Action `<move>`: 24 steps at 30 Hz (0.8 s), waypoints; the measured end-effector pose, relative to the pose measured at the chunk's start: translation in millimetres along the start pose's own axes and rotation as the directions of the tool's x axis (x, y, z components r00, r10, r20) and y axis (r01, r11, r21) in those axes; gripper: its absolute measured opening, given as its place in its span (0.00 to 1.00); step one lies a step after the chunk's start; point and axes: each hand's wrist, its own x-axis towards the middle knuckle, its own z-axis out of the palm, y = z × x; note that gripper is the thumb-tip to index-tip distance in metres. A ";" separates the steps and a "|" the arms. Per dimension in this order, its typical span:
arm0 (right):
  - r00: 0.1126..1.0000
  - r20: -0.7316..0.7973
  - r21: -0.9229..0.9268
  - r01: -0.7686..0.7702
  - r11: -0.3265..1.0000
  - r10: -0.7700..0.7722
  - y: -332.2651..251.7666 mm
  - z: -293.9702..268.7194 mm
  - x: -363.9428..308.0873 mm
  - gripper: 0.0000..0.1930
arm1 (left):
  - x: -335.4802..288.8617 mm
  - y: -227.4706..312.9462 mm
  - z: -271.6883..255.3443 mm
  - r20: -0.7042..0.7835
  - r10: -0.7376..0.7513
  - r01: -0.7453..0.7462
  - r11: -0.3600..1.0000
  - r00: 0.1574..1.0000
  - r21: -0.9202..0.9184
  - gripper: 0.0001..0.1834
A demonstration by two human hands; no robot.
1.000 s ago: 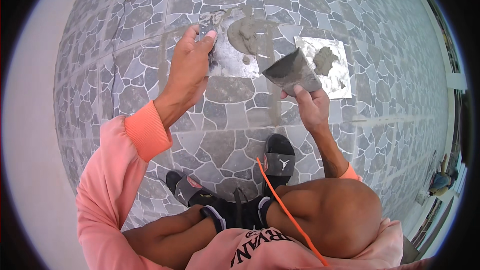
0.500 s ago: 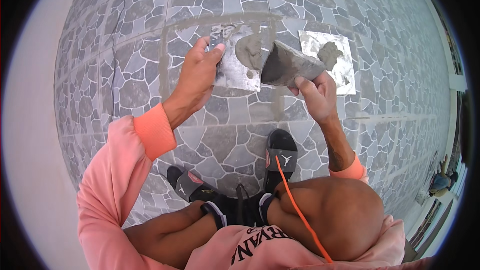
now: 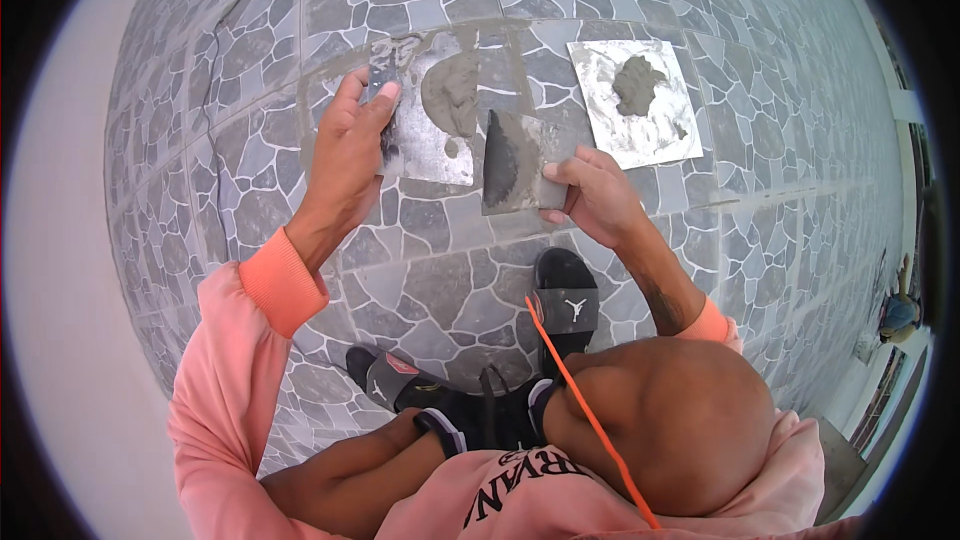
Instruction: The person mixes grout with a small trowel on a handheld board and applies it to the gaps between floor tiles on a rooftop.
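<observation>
My left hand (image 3: pixel 345 145) grips the left edge of a flat, square metal plate (image 3: pixel 425 162), thumb on top. A smooth mound of grey wet mortar (image 3: pixel 452 90) sits on the plate's right part, with a small dab below it. In my right hand (image 3: pixel 598 195) is a thin grey scraper (image 3: pixel 530 172), pinched at its right side between thumb and fingers. Its left part is dark and wet-looking. The scraper stands just right of the plate, with a narrow gap between them.
A second metal plate (image 3: pixel 605 140) bearing a lump of mortar (image 3: pixel 637 86) lies on the stone-patterned tile floor (image 3: pixel 420 290) to the right. A dark cable (image 3: pixel 213 90) runs along the left, near a pale wall (image 3: pixel 60 240). My sandalled foot (image 3: pixel 566 300) is close below the scraper.
My right hand has drawn the scraper left and nearer to me, away from the mortar mound, and turned its face flatter to view. My left hand and the plate have shifted slightly left.
</observation>
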 end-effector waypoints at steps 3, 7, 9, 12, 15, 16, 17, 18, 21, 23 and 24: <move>0.997 0.065 0.119 -0.058 0.991 0.050 -3.8 8.5 3.0 0.08 | 0.8 1.1 2.2 0.015 -0.007 0.006 1.000 1.000 0.013 0.23; 0.995 0.101 0.141 -0.039 0.989 0.025 -7.9 9.1 1.5 0.07 | 2.5 3.5 -0.8 0.056 0.005 -0.008 0.999 0.998 0.049 0.23; 0.995 0.100 0.129 -0.021 0.991 0.008 -11.6 9.9 0.8 0.08 | 3.1 2.0 -1.9 0.052 0.009 -0.012 0.999 0.999 0.053 0.24; 0.996 0.083 0.072 0.006 0.997 -0.012 -20.0 12.2 -0.4 0.09 | 3.2 -2.7 -4.5 0.026 0.021 -0.023 0.998 0.999 0.058 0.26; 0.997 0.070 -0.086 0.034 0.996 -0.028 -30.2 10.7 -1.5 0.09 | 0.9 -4.1 -3.9 -0.003 -0.024 0.024 0.998 1.000 0.061 0.28; 0.997 0.073 -0.198 0.052 0.979 -0.038 -34.3 11.1 -2.4 0.09 | 0.2 -4.4 -2.5 -0.007 -0.046 0.046 0.998 0.999 0.038 0.29; 0.996 0.074 -0.200 0.053 0.978 -0.039 -39.0 12.8 -4.5 0.09 | 0.0 -4.9 -1.0 -0.011 -0.067 0.067 0.998 0.998 0.013 0.29; 0.993 0.026 -0.465 0.113 0.878 -0.115 -46.1 17.3 -8.3 0.10 | -0.6 -4.0 0.3 -0.013 -0.063 0.063 0.998 0.998 0.014 0.29; 0.965 0.057 -0.763 0.208 0.613 -0.256 -64.3 32.2 -20.0 0.12 | -2.8 -5.3 3.4 -0.048 -0.105 0.106 0.994 0.993 0.011 0.15; 0.944 0.118 -0.818 0.269 0.508 -0.309 -64.8 36.7 -22.3 0.13 | -6.2 -2.0 10.2 -0.084 -0.186 0.189 0.981 0.979 0.030 0.14; 0.899 0.170 -0.867 0.331 0.374 -0.403 -62.6 40.8 -20.9 0.14 | -6.5 -2.9 8.7 -0.086 -0.180 0.183 0.983 0.980 0.023 0.14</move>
